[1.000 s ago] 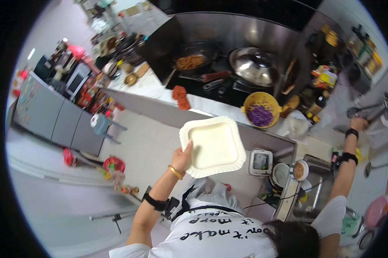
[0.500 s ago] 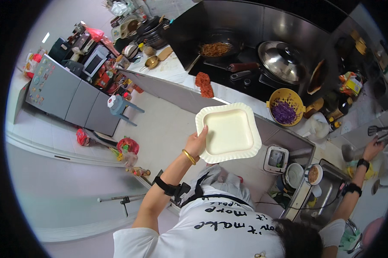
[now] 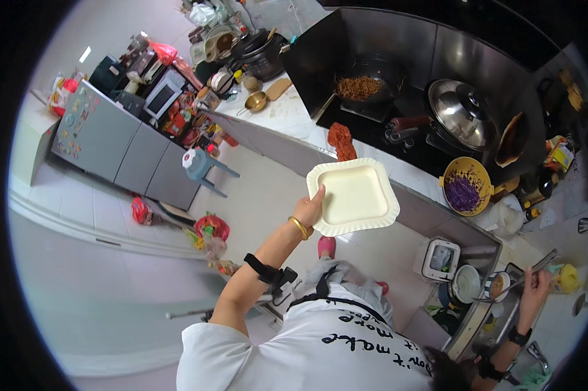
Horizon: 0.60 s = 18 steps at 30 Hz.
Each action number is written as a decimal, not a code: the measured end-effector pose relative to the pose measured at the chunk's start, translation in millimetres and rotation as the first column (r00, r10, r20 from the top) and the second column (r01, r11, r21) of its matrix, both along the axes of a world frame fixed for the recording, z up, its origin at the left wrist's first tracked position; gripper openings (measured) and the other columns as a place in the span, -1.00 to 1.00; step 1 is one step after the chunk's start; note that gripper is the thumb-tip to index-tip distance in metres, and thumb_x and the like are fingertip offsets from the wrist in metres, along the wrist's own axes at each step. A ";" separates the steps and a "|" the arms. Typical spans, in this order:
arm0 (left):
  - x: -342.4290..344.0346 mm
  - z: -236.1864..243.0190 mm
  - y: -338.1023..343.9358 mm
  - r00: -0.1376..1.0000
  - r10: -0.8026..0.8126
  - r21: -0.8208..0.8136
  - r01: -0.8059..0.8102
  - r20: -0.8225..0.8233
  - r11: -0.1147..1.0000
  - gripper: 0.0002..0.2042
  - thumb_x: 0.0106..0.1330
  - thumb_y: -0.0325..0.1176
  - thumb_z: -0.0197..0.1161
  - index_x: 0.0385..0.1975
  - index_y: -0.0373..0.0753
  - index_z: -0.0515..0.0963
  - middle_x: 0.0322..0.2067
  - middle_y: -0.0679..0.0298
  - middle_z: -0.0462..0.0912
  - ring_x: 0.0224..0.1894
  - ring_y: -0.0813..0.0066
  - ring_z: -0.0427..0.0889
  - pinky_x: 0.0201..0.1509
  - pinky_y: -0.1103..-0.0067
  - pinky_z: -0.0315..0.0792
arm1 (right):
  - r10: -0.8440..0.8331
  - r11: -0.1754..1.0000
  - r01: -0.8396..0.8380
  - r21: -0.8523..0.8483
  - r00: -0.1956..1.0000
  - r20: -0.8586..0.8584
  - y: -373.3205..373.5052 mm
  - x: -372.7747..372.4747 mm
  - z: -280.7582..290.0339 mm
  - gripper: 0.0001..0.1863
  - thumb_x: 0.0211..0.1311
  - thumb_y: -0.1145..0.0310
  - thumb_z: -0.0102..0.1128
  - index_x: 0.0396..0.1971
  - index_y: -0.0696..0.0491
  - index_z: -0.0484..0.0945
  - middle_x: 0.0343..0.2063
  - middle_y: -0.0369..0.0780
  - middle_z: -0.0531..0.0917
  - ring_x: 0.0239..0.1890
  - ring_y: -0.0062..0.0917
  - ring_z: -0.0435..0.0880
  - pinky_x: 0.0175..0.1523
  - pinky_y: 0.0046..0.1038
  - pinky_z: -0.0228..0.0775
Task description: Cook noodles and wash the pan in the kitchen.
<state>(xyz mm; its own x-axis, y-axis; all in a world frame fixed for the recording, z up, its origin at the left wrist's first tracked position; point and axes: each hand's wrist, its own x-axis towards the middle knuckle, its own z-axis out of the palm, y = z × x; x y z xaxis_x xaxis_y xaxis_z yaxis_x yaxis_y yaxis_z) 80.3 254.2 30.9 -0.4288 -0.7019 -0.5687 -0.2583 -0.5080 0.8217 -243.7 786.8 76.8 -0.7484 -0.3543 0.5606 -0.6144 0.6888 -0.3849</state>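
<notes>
My left hand (image 3: 311, 212) grips the near-left rim of a square cream plate (image 3: 355, 195) with a scalloped edge, thumb on top. The plate is bare and held level over the floor, in front of the counter. Over the sink side at right, my right hand (image 3: 534, 294) is closed around a long metal kitchen utensil (image 3: 518, 280); its exact kind is hard to make out. Near the utensil's lower end stands a small white bowl (image 3: 500, 287) with brown food in it.
On the stove are a wok with brown noodle-like strands (image 3: 359, 88) and a lidded pan (image 3: 462, 116). A red-brown cloth (image 3: 341, 140) hangs at the counter edge. A yellow basket (image 3: 482, 174) holds shredded purple cabbage. A blue stool (image 3: 207, 171) and grey fridge (image 3: 98, 133) stand left.
My right hand has come away from the wall of hanging utensils, bringing the long metal utensil down toward the sink. The plate stays in my left hand; the view has shifted.
</notes>
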 end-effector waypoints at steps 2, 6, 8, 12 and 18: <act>8.0 -7.0 -29.6 1.000 -0.009 0.014 0.009 -0.012 1.000 -0.39 0.28 0.07 0.16 -0.06 -0.50 0.43 -0.20 0.11 0.60 -0.24 0.38 0.63 -0.18 0.49 0.53 | 0.081 0.995 -0.034 -0.090 0.803 0.591 -58.1 49.6 52.1 -0.80 0.30 0.33 0.15 -0.23 0.16 0.47 -0.68 -0.40 0.33 -0.70 -0.72 0.22 -0.56 -0.67 0.09; 33.4 -22.6 -106.6 0.999 -0.018 0.019 0.019 -0.038 1.000 -0.41 0.30 0.05 0.14 -0.03 -0.48 0.41 -0.19 0.12 0.60 -0.21 0.39 0.62 -0.15 0.49 0.52 | 0.482 0.807 -0.026 -0.590 0.606 0.633 -139.2 98.0 123.8 -0.67 0.25 0.33 0.16 -0.07 0.15 0.36 -0.65 -0.26 0.50 -0.70 -0.58 0.50 -0.62 -0.65 0.37; 39.2 -38.2 -148.7 0.997 -0.044 -0.011 0.043 -0.070 0.999 -0.43 0.34 0.04 0.09 0.03 -0.44 0.39 -0.15 0.13 0.58 -0.16 0.39 0.61 -0.11 0.49 0.53 | 0.589 0.743 -0.057 -0.667 0.529 0.611 -170.1 101.7 155.9 -0.60 0.22 0.28 0.17 -0.02 0.13 0.31 -0.54 -0.11 0.61 -0.60 -0.40 0.63 -0.51 -0.53 0.56; 36.0 -31.7 -209.7 0.993 -0.045 -0.032 0.042 -0.111 0.999 -0.41 0.27 0.05 0.19 -0.08 -0.49 0.43 -0.23 0.15 0.59 -0.22 0.46 0.58 -0.15 0.55 0.48 | 0.843 0.409 -0.041 -0.912 0.399 0.360 -234.5 98.6 194.6 -0.40 0.20 0.23 0.18 0.17 0.13 0.22 -0.09 0.13 0.52 -0.29 -0.26 0.67 -0.35 -0.36 0.65; 64.5 -25.1 -277.2 0.989 -0.008 -0.073 -0.003 -0.144 0.997 -0.54 0.35 -0.09 0.15 -0.03 -0.43 0.45 -0.16 0.18 0.60 -0.17 0.52 0.57 -0.08 0.58 0.44 | 0.627 0.759 -0.253 -0.600 0.039 0.778 -478.0 95.8 238.8 -0.37 0.08 0.53 0.16 0.21 0.22 0.20 -0.06 0.02 0.55 -0.36 -0.61 0.62 -0.47 -0.81 0.52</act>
<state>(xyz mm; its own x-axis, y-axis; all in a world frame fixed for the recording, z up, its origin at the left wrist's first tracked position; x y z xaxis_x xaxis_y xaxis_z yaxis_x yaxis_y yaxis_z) 144.8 -23.0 5.9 -0.5045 -0.7380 -0.4481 -0.1354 -0.4450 0.8853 -147.9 308.8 315.6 -0.4818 -0.8357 -0.2637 0.1735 0.2040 -0.9635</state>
